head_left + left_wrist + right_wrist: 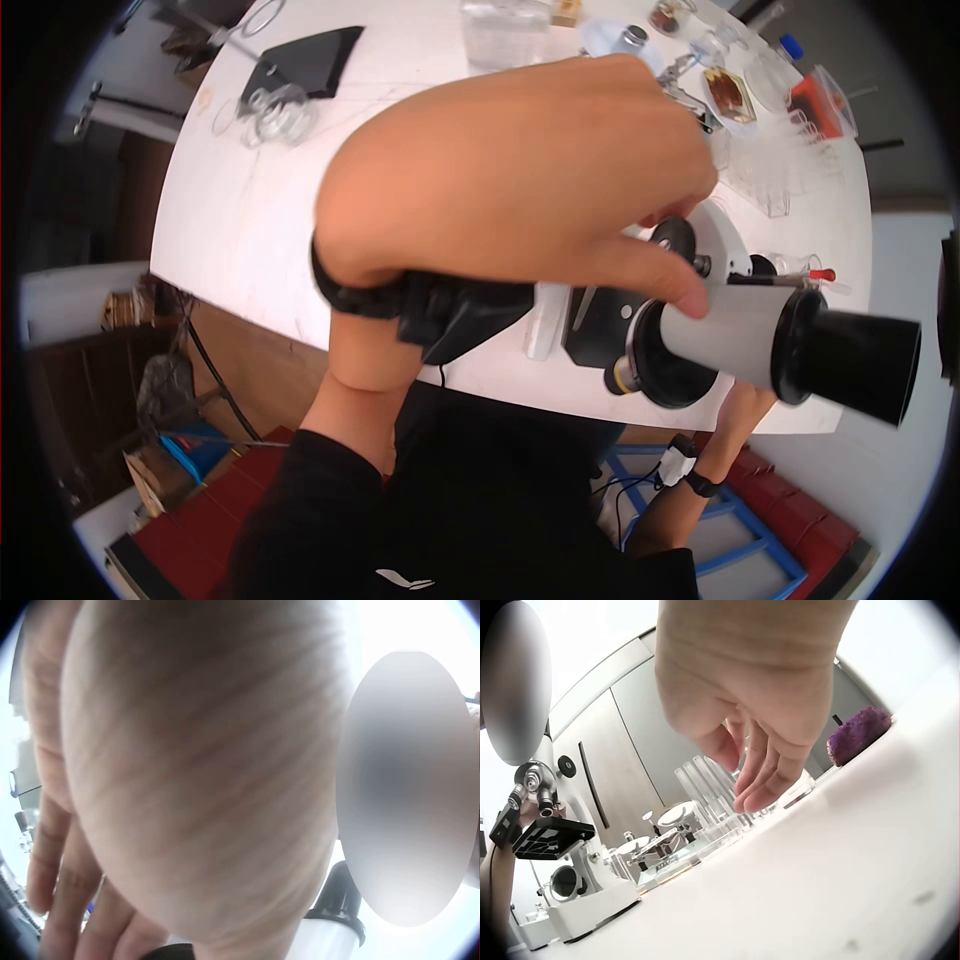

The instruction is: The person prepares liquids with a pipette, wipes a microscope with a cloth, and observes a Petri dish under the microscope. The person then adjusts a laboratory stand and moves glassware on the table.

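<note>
A white microscope (740,328) with a black eyepiece (865,362) stands near the table's right front edge. My left hand (530,170) reaches over it, thumb resting on the white tube; in the left wrist view the fingers (75,900) hang fairly straight beside the black part. Partly behind the tube, my right hand (745,402) is low at the table edge. The right wrist view shows that hand (757,727) with loosely bent fingers pointing down and nothing visible in them. The microscope's black stage (553,838) and round mirror (566,881) stand at its left.
Test tubes (697,784) stand behind the right hand, a purple object (859,736) beyond it. Glassware (280,115) and a black sheet (305,68) lie at the table's back left. A clear container (505,35), dishes and a red-filled container (820,105) sit along the back.
</note>
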`<state>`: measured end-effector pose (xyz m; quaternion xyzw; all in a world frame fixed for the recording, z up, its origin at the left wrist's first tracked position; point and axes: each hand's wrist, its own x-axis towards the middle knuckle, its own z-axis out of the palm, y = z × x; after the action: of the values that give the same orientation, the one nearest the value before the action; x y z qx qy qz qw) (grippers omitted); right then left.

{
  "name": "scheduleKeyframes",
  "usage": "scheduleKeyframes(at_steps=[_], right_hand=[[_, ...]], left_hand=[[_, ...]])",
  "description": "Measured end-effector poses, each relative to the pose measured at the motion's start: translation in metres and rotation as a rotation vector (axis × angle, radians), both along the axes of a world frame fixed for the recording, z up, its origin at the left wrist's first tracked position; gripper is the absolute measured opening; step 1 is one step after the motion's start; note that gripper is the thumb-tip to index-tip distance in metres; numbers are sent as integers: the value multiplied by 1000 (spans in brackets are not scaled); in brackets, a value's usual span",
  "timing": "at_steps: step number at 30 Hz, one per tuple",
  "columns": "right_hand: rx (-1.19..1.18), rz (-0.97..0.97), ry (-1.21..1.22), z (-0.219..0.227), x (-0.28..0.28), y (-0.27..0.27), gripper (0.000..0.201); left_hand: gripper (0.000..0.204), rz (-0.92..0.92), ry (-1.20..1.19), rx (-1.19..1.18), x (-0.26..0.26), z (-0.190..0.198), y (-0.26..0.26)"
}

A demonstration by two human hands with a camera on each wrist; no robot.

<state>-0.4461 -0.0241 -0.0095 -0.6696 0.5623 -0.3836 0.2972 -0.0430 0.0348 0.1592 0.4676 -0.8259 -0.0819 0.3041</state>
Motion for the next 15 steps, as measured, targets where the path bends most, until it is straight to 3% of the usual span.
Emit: scheduleKeyframes(at_steps=[1, 3, 4, 7, 13, 15], right_hand=[[49, 41, -7, 8, 7, 4, 46], [18, 103, -325, 26, 31, -7, 32], [17, 117, -334, 32, 35, -12, 29], [64, 170, -543, 45, 43, -22, 8], [92, 355, -639, 49, 57, -53, 30], [73, 438, -643, 51, 68, -61, 23]], left_hand=[[41, 30, 2, -13, -3, 5, 4], [43, 40, 36, 154, -5, 12, 4], [45, 35, 84, 9, -7, 6, 3], [44, 94, 143, 62, -7, -2, 8], [45, 226, 270, -93, 13, -35, 31], [42, 265, 251, -318, 34, -57, 48]])
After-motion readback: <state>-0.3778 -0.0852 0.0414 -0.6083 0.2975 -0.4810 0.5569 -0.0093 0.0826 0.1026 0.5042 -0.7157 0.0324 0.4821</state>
